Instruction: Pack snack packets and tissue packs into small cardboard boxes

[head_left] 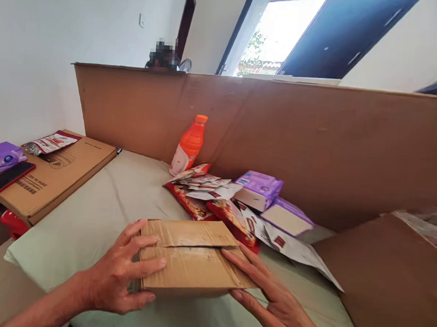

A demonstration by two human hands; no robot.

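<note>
A small brown cardboard box (pixel 190 268) is held at the near edge of the cloth-covered table, its two top flaps folded in with a narrow gap between them. My left hand (pixel 121 268) grips its left end, fingers spread over the top and thumb at the near side. On the right end, my right hand (pixel 266 290) presses with its fingers on top and the thumb below the near edge. Just behind the box lie red food packets (pixel 233 221) and white sachets (pixel 217 185). What is inside the box is hidden.
An orange bottle (pixel 190 144) stands by the tall cardboard partition (pixel 301 134). Purple tissue packs (pixel 259 188) lie to its right, near a larger cardboard box (pixel 385 272). At left, a flat carton (pixel 60 173) bears a phone (pixel 8 178) and packets. A person's head shows behind the partition.
</note>
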